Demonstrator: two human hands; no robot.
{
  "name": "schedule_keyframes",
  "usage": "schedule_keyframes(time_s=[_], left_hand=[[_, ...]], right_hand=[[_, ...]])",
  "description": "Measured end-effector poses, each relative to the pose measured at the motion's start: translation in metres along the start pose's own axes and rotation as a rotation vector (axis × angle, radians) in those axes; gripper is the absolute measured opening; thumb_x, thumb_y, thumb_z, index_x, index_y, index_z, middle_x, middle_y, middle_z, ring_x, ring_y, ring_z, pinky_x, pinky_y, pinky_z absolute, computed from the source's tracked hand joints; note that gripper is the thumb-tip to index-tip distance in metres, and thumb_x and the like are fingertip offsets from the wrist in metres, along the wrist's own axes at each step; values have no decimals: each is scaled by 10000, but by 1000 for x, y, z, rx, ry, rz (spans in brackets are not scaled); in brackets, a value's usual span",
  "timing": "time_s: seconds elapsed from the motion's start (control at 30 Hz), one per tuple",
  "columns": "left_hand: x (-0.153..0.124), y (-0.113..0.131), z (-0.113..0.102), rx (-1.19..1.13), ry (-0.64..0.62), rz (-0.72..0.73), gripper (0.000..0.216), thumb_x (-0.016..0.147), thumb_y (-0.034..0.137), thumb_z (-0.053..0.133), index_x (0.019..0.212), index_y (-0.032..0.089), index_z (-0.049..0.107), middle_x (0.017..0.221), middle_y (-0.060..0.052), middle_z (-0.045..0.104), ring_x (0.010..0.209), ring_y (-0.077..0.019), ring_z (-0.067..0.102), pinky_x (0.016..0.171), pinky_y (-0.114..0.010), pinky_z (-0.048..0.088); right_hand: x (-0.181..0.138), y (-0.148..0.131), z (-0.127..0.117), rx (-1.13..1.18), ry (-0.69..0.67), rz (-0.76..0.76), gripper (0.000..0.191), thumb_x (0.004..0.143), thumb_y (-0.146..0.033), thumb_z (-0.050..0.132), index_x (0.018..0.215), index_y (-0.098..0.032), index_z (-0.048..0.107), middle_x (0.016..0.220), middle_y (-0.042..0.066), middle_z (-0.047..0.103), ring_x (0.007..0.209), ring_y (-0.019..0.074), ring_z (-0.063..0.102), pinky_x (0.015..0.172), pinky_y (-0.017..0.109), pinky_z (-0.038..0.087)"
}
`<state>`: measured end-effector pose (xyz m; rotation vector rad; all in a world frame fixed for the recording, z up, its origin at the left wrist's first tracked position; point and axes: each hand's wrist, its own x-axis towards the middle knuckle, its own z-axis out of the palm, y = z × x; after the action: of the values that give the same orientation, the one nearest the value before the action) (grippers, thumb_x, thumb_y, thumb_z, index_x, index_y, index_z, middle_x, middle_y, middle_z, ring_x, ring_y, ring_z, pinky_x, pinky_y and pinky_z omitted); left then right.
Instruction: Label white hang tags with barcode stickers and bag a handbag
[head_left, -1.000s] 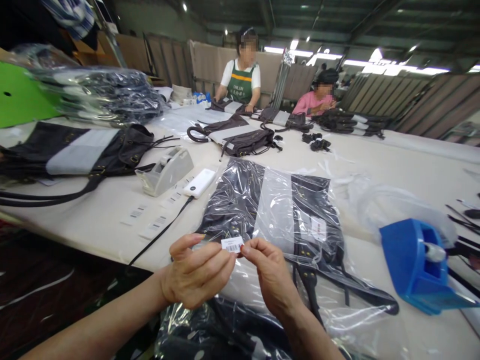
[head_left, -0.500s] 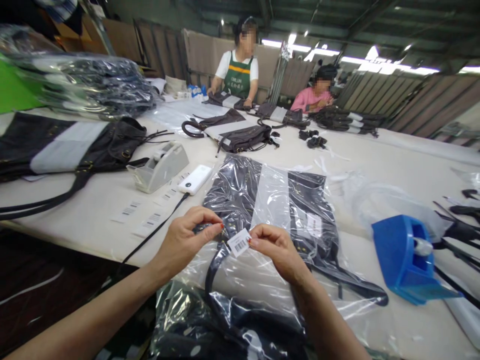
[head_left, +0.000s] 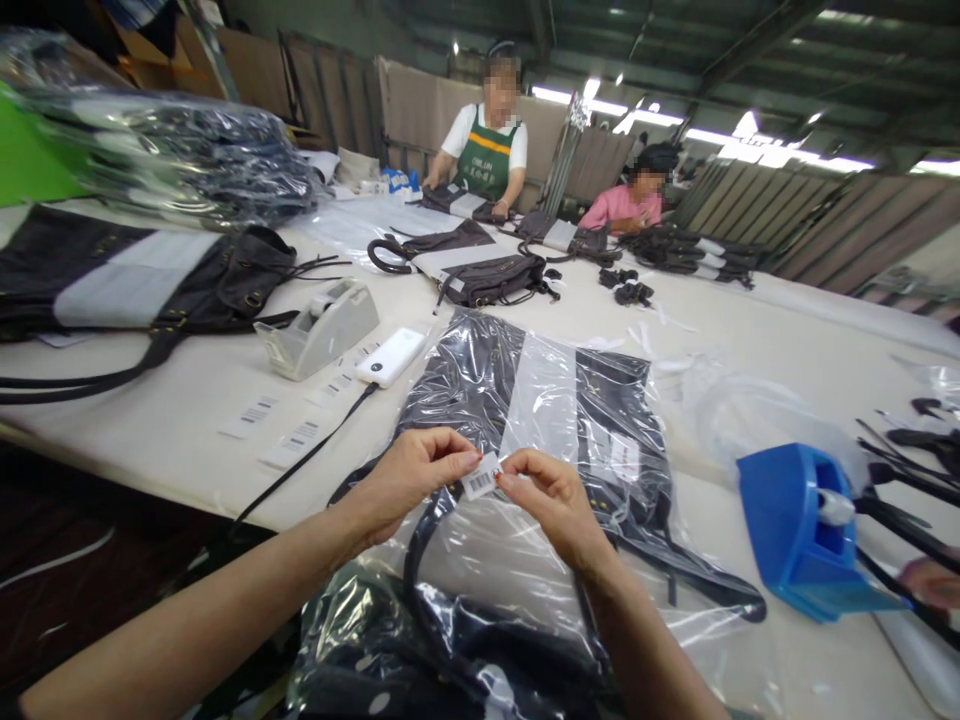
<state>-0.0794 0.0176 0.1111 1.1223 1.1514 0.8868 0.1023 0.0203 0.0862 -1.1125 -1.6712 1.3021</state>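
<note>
A small white barcode label (head_left: 481,476) is pinched between my left hand (head_left: 412,478) and my right hand (head_left: 553,505), each gripping one end with thumb and forefinger. Both hands hover just above a dark bag sealed in a clear plastic bag (head_left: 555,430) that lies flat on the white table (head_left: 750,320). More plastic-wrapped dark bags (head_left: 420,650) sit below my wrists at the table's near edge.
A grey tape dispenser (head_left: 319,330), a white power bank (head_left: 390,357) with a black cable and loose barcode labels (head_left: 247,415) lie left. A blue tape dispenser (head_left: 799,530) stands right. Unwrapped bags (head_left: 150,290) and wrapped stacks (head_left: 187,160) fill the far left. Two people work at the far end.
My left hand let go of the label, pulled away with its fingers pinched, then came back to grip the label's left end. The label tilted slightly.
</note>
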Motion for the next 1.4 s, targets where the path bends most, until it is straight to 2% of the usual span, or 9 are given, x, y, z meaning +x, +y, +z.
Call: schedule_keyframes(time_s=[0.17, 0.3, 0.4, 0.5, 0.6, 0.8, 1.0, 1.2, 1.4], left_hand=[[3, -16, 2, -69, 139, -2, 215, 680, 319, 651, 769, 127, 609, 709, -1, 594, 629, -91, 492, 596, -215, 375], [4, -15, -1, 162, 276, 187, 168, 728, 305, 607, 789, 148, 606, 706, -4, 593, 649, -120, 521, 623, -256, 408], [2, -5, -5, 423, 223, 379, 128, 742, 245, 596, 829, 155, 618, 769, -21, 606, 731, -146, 538, 685, -291, 426], [1, 6, -6, 705, 88, 642, 191, 727, 187, 622, 917, 171, 623, 898, -35, 606, 898, -170, 512, 831, -335, 401], [5, 12, -3, 928, -116, 703, 143, 734, 168, 620, 877, 168, 635, 869, -37, 603, 887, -176, 500, 821, -339, 393], [10, 6, 5, 992, -230, 547, 123, 744, 123, 548, 717, 177, 655, 685, -6, 603, 711, -152, 522, 680, -282, 369], [11, 2, 4, 301, 43, 132, 91, 674, 221, 581, 645, 153, 633, 584, 8, 585, 565, -117, 501, 552, -230, 361], [14, -6, 5, -96, 164, 4, 118, 593, 222, 656, 644, 126, 610, 609, 4, 605, 573, -97, 519, 590, -226, 390], [13, -19, 5, -135, 202, -26, 290, 597, 224, 674, 857, 103, 628, 645, -5, 629, 624, -118, 563, 646, -249, 426]], right_hand=[[-3, 12, 10, 12, 209, -38, 188, 799, -342, 550, 728, -170, 579, 692, -4, 575, 659, 122, 498, 649, 254, 381], [-4, 8, 10, -361, 314, -283, 129, 820, -243, 495, 729, -175, 554, 719, 21, 583, 725, 154, 516, 715, 301, 373], [-6, 0, 5, -605, 225, -477, 99, 811, -166, 463, 735, -168, 528, 736, 38, 577, 754, 165, 509, 744, 328, 358], [-5, -7, -2, -730, 30, -516, 77, 770, -132, 462, 713, -158, 507, 714, 39, 558, 734, 162, 506, 738, 330, 362], [-2, -14, -8, -806, -124, -528, 64, 733, -126, 462, 702, -153, 511, 704, 40, 556, 734, 163, 513, 752, 334, 368], [5, -23, -14, -771, -228, -441, 71, 713, -129, 468, 699, -151, 534, 690, 25, 564, 721, 156, 518, 761, 328, 376], [2, -8, -9, -300, 31, -49, 265, 819, -324, 506, 1042, -184, 534, 940, 41, 621, 825, 157, 554, 637, 258, 397], [-1, 17, 18, 251, 143, 90, 234, 749, -387, 595, 821, -165, 575, 764, 7, 612, 731, 133, 552, 706, 270, 411], [5, 15, 25, 382, 226, 175, 220, 697, -368, 629, 680, -159, 563, 629, -20, 589, 640, 114, 518, 690, 262, 385]])
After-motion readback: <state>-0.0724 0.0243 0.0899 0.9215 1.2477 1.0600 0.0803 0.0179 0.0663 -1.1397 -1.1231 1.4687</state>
